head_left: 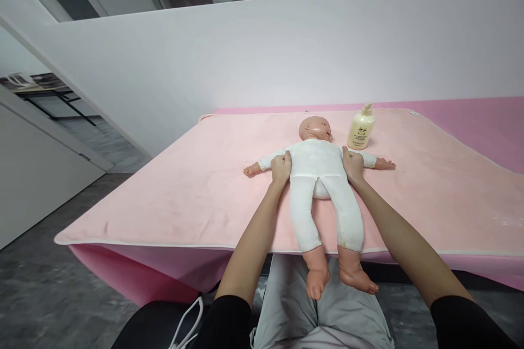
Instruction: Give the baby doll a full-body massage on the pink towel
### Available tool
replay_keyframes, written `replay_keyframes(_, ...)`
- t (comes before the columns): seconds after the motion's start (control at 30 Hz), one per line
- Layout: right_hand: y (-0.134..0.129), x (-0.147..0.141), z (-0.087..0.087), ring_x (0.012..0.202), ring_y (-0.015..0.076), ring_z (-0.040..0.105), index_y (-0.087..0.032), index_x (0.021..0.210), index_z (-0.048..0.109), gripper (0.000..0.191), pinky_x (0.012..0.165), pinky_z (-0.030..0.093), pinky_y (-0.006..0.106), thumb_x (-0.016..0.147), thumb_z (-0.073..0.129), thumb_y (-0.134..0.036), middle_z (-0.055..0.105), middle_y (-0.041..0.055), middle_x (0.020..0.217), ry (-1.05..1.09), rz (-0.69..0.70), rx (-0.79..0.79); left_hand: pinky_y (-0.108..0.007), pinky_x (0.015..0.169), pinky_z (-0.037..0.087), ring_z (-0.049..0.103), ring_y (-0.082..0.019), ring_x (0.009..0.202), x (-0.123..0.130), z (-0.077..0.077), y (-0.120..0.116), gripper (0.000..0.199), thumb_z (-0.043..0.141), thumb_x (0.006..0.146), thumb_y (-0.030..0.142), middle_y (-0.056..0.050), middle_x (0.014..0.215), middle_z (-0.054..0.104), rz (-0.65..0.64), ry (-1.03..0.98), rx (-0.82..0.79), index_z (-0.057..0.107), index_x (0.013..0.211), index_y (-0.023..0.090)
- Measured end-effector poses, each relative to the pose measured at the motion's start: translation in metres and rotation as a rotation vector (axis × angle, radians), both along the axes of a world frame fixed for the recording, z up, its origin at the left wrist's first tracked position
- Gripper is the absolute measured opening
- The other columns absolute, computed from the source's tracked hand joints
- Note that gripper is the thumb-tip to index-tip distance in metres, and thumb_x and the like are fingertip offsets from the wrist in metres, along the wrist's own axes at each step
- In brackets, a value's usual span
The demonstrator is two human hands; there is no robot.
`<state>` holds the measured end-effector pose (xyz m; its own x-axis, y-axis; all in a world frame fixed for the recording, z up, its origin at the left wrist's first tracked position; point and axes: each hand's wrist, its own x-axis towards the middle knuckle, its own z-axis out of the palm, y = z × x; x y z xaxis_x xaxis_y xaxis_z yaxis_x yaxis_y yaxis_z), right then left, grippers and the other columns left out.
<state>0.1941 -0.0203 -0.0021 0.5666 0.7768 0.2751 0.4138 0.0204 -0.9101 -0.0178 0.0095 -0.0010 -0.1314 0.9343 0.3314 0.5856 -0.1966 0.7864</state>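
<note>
A baby doll (pixel 317 158) in a white cloth body lies on its back on a pink blanket (pixel 196 185). Its head is turned to the right, both arms are stretched out sideways, and its feet hang past the near edge. My left hand (pixel 281 168) is closed at the left side of the doll's torso, just below its arm. At the opposite side my right hand (pixel 352 163) grips the torso in the same way. Part of the fingers of both hands is hidden. Just beyond my right hand stands a pale yellow pump bottle (pixel 361 130), upright.
A pink cover (pixel 483 131) lies under the blanket and drapes over the table's front. Behind the table rises a white partition (pixel 286 54) with glass above. A white cable (pixel 190 327) hangs by the black chair (pixel 147 327) at the lower left.
</note>
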Motion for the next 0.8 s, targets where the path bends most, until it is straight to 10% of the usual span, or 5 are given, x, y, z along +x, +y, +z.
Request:
replay_keyframes(0.43,-0.0032,-0.0006,0.0016,0.047,0.0057,0.015,-0.022,0.046,0.02,0.054,0.047,0.015,0.026,0.076,0.056,-0.049,0.014,-0.0076,0.045,0.061,0.016,0.007,-0.026,0.051,0.018,0.017,-0.007,0.049,0.0003,-0.0003,-0.0037,0.053,0.059,0.075,0.029,0.006,0.048,0.015,0.034,-0.101,0.11,0.014,0.047,0.021)
replay_keyframes(0.8,0.0014,0.0014,0.0009,0.047,0.0058,0.016,-0.022,0.045,0.017,0.046,0.047,0.015,0.025,0.066,0.057,-0.016,0.014,-0.0085,0.043,0.019,-0.029,0.009,-0.027,0.052,0.017,0.017,-0.008,0.047,0.0007,0.0017,-0.0048,0.05,0.053,0.077,0.019,0.006,0.045,0.014,0.06,-0.055,0.139,0.015,0.043,0.02)
